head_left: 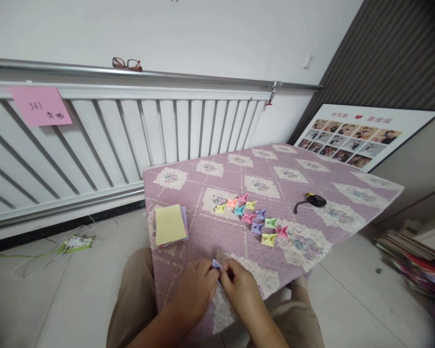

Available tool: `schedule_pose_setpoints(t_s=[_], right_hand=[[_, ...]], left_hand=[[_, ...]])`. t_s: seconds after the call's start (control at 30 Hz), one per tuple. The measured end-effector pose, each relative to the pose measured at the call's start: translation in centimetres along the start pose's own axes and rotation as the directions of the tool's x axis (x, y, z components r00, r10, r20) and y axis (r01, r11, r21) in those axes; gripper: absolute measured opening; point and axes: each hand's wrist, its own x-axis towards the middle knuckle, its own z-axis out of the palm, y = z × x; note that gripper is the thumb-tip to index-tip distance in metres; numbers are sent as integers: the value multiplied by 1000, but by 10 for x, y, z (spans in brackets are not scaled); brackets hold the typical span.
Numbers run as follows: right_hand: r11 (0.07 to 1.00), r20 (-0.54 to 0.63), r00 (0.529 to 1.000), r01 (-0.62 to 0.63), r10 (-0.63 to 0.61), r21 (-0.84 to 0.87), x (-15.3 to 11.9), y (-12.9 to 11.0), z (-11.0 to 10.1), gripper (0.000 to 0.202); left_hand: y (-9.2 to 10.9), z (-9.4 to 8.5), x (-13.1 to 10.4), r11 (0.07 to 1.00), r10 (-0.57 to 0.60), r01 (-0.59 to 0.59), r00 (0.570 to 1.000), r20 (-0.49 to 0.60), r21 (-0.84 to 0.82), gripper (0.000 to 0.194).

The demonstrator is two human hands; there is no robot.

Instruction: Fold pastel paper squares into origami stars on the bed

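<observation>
Close to the table's near edge, my left hand (200, 285) and my right hand (239, 284) meet around a small folded purple paper (216, 264). Fingers of both hands pinch it from either side, so most of it is hidden. Beyond the hands, several small folded paper boats (258, 214) in pink, yellow, blue, purple, green and orange stand in slanting rows on the cloth. To the left of them lies a stack of paper squares (169, 225), yellow on top with other colours showing at its edges.
A floral purple tablecloth (206, 183) covers the table. A black tape measure (316, 200) with a strap lies at the right. Behind stands a white radiator (130, 130), with glasses (127, 64) on the pipe above. A photo board (362, 137) leans at the back right.
</observation>
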Motion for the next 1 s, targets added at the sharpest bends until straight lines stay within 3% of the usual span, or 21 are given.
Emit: schedule_pose_setpoints(t_s=[0.17, 0.3, 0.5, 0.7, 0.87, 1.0], right_hand=[[994, -6, 995, 97, -97, 46, -1, 1, -6, 10], [964, 80, 968, 228, -239, 135, 0, -1, -16, 19], [947, 156, 943, 267, -295, 181, 2, -7, -35, 25], [937, 263, 902, 306, -342, 169, 1, -1, -34, 35], [946, 277, 911, 258, -305, 195, -1, 4, -30, 12], [957, 245, 938, 193, -244, 217, -3, -1, -29, 19]], left_hand=[[-6, -6, 2, 996, 89, -88, 995, 47, -6, 10], [-9, -15, 4, 990, 135, -131, 988, 81, -53, 10], [-16, -19, 2, 952, 125, -111, 992, 32, -286, 13], [-23, -19, 3, 886, 135, -125, 991, -10, -446, 14], [-21, -21, 2, 810, 48, -49, 999, -18, -585, 9], [-16, -14, 0, 733, -95, 62, 995, -12, -678, 4]])
